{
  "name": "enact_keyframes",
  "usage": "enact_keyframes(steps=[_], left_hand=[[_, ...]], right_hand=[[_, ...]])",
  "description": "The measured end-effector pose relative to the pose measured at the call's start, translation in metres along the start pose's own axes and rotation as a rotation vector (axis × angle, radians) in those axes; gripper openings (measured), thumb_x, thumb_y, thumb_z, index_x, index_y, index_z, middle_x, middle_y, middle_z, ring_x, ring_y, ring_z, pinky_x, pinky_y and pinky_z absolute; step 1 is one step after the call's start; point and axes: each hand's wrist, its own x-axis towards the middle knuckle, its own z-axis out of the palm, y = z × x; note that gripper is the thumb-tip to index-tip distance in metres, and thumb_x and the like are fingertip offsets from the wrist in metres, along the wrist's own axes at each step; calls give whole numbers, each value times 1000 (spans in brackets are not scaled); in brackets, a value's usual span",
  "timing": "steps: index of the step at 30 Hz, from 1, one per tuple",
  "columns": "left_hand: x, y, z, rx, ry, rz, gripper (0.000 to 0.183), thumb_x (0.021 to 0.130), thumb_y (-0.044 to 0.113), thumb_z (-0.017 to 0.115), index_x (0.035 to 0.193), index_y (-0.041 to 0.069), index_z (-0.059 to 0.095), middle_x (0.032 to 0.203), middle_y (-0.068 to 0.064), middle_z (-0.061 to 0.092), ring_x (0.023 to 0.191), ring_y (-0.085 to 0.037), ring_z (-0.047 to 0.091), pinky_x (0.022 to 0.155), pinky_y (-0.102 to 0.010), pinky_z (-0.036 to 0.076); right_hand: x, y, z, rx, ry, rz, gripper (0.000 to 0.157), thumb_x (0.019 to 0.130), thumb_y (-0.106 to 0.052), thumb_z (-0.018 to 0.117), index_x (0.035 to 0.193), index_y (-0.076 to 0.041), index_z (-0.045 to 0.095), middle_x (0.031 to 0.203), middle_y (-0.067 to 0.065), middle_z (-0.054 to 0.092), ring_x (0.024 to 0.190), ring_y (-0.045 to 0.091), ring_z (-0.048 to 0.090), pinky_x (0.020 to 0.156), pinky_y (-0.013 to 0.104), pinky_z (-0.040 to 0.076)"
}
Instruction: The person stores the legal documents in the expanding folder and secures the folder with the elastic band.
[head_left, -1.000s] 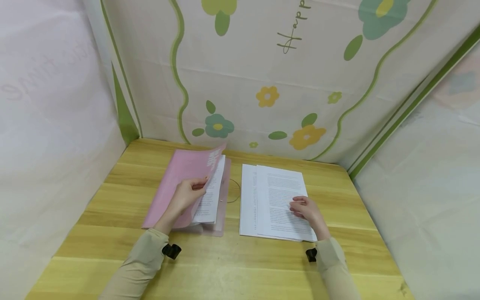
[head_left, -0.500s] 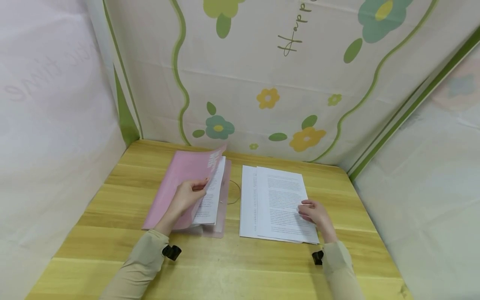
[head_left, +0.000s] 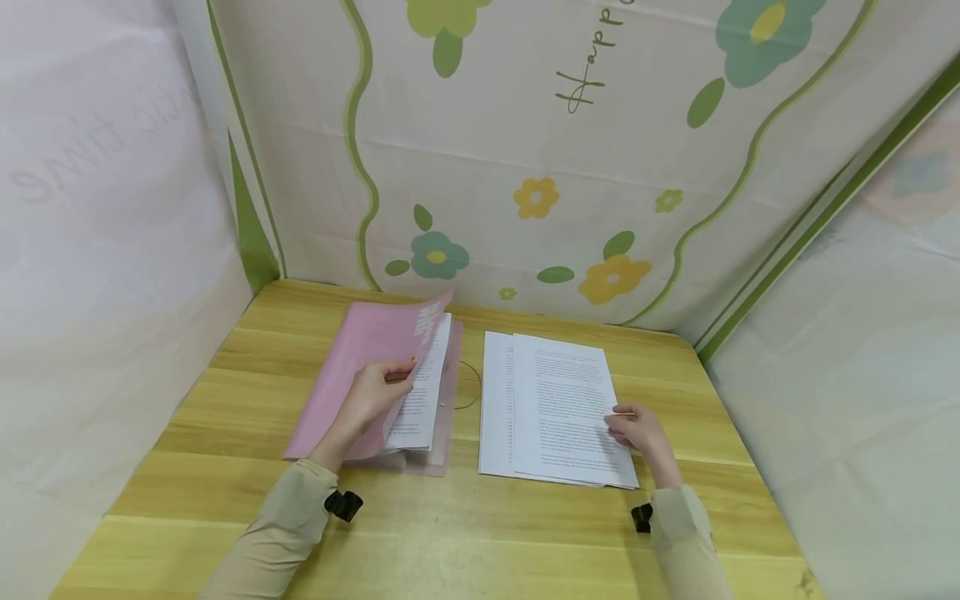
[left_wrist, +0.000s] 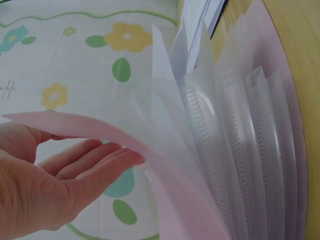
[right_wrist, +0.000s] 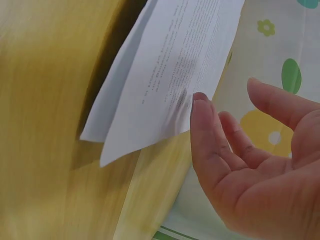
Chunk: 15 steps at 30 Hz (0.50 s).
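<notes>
On the counter (head_left: 465, 542), head view: one pink folder (head_left: 337, 367) at left, its cover (head_left: 390, 329) partly raised; printed sheets (head_left: 570, 400) near it at right, at least two overlapping, exact count unclear; one thin loop (head_left: 480, 385) between. Two hands. Just changed: right hand (head_left: 637, 429) has shifted from over the top sheet toward its right edge; left hand (head_left: 371, 392), folder and sheets look unmoved. Probably means folder is kept raised while paper gets handled at its edge; no transfer so far.

Left wrist: left grip pinching cover between thumb and fingers; at least four clear sleeves (left_wrist: 207, 135) fanned beside it.

Right wrist: right grip spread, thumb well apart, holding nothing; fingertip contact with paper can't tell. Two sheet corners show.
</notes>
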Motion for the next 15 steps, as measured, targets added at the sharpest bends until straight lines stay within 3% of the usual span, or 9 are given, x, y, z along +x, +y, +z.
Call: enact_keyframes(steps=[9, 15], left_hand=[[0, 0, 1, -9, -5, 4, 40, 92, 6, 61, 131, -4, 61, 128, -22, 66, 118, -36, 64, 98, -45, 52], [0, -2, 2, -8, -10, 1, 40, 93, 5, 61, 132, -4, 60, 131, -22, 64, 119, -36, 63, 100, -46, 52]], right_hand=[[-1, 7, -1, -164, 72, -22, 50, 94, -21, 63, 132, 10, 50, 128, 33, 57, 104, 36, 62, 77, 36, 56], [0, 9, 1, -278, 111, -50, 50, 92, -18, 64, 129, 13, 51, 128, 35, 56, 112, 44, 59, 86, 45, 55]])
